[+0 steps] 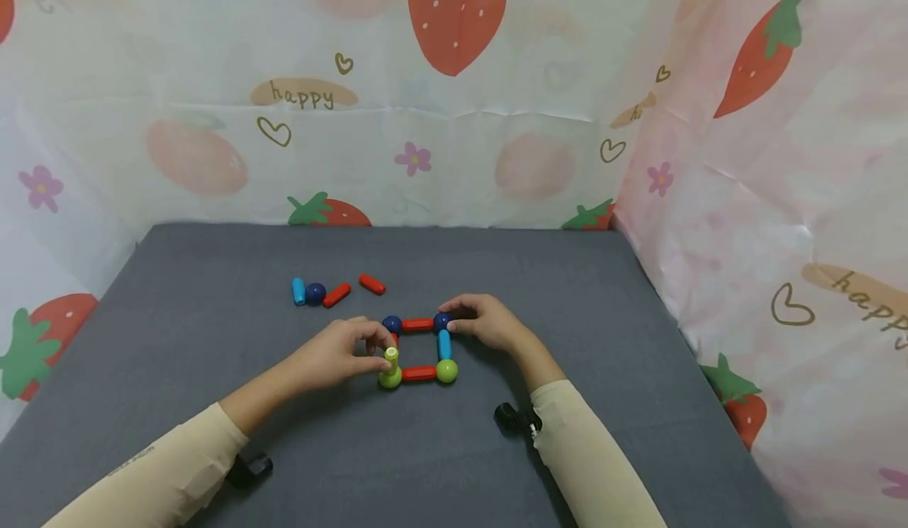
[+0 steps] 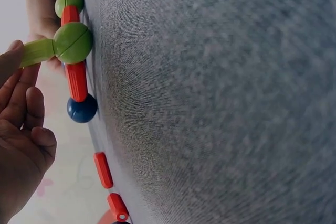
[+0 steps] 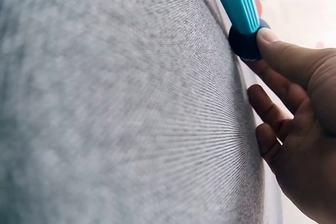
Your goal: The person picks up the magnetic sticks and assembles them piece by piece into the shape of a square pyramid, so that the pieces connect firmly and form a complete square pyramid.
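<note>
A square of toy rods and balls lies on the grey cloth. Its front corners are green balls, its back corners dark blue balls. Red rods form the front, back and left sides; a light blue rod makes the right side. With thumb and fingers, my left hand pinches a green rod that stands upright on the front left green ball. My right hand pinches the back right blue ball between thumb and forefinger, its other fingers loosely bent.
Behind the square, toward the left, lie a loose light blue rod, a dark blue ball and two red rods. A strawberry-patterned curtain hangs along the table's back and sides.
</note>
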The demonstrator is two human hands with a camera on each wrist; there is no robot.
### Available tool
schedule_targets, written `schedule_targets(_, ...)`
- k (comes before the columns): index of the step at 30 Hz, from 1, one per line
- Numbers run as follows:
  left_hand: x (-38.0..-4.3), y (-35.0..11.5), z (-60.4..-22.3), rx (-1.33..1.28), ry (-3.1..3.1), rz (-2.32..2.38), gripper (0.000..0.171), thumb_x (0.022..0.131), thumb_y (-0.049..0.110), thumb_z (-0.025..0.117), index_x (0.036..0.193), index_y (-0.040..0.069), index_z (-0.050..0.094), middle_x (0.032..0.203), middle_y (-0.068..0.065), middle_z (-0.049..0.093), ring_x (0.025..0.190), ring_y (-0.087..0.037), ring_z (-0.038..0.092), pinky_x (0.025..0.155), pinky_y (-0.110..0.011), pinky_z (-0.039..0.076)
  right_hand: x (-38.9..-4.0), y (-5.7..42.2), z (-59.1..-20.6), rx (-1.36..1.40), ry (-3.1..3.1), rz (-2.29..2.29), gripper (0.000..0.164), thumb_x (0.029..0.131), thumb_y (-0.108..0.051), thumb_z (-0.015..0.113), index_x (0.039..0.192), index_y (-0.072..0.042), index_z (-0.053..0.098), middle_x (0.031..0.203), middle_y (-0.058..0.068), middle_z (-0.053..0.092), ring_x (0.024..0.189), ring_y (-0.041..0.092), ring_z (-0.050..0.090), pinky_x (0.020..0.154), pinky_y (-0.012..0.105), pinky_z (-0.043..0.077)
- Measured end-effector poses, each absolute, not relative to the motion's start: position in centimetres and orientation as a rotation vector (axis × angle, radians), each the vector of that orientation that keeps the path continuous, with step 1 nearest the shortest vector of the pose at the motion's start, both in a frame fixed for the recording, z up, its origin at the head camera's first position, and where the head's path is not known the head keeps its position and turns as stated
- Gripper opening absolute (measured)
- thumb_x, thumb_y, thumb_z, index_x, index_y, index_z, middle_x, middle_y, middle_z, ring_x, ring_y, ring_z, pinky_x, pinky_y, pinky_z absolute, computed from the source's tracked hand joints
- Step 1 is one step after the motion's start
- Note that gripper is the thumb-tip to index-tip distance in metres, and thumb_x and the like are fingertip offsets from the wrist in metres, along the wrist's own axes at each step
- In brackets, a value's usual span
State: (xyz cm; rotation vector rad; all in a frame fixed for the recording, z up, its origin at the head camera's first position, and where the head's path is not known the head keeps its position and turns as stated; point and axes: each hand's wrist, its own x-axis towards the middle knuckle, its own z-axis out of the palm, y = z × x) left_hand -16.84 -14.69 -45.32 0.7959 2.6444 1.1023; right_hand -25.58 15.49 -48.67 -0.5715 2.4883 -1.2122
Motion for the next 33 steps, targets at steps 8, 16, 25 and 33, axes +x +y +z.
schedule_targets(8,-17.2,-15.0,-45.2,0.806,2.594,1.116,0.02,0.089,0.037,0.08,0.106,0.034,0.071,0.102,-0.002,0.065,0.093,-0.014,0.056,0.079,-0.031,0.049,-25.6,15.5,-48.7,-0.557,2.489,-1.222,0.025,0.097,-0.023,0.073,0.121,-0.028,0.074,0.127,-0.004,0.068,0.122,0.019,0.059,0.109,0.045,0.045)
schedule_targets(16,-19.4,-16.7,-44.8,0.797,2.566,1.105,0.025,0.089,0.028,0.081,0.113,0.025,0.073,0.112,0.009,0.068,0.106,-0.023,0.061,0.09,-0.039,0.052,-25.3,15.5,-48.7,-0.564,2.491,-1.214,0.026,0.096,-0.023,0.074,0.122,-0.026,0.074,0.127,-0.003,0.068,0.121,0.019,0.059,0.108,0.045,0.045)
schedule_targets(25,-22.6,-16.7,-44.9,0.721,2.625,1.018,0.026,0.092,0.026,0.079,0.116,0.022,0.072,0.118,0.004,0.068,0.114,-0.027,0.059,0.092,-0.043,0.052,-25.2,15.6,-48.6,-0.566,2.495,-1.216,0.025,0.097,-0.023,0.073,0.122,-0.027,0.074,0.126,-0.003,0.068,0.12,0.019,0.059,0.108,0.045,0.045)
schedule_targets(33,-24.5,-15.7,-45.8,0.771,2.605,0.903,0.033,0.092,0.023,0.079,0.124,0.018,0.072,0.121,0.004,0.07,0.109,-0.021,0.06,0.095,-0.045,0.052,-25.2,15.3,-48.3,-0.551,2.505,-1.199,0.025,0.097,-0.023,0.073,0.121,-0.027,0.074,0.126,-0.003,0.068,0.12,0.019,0.059,0.108,0.045,0.045)
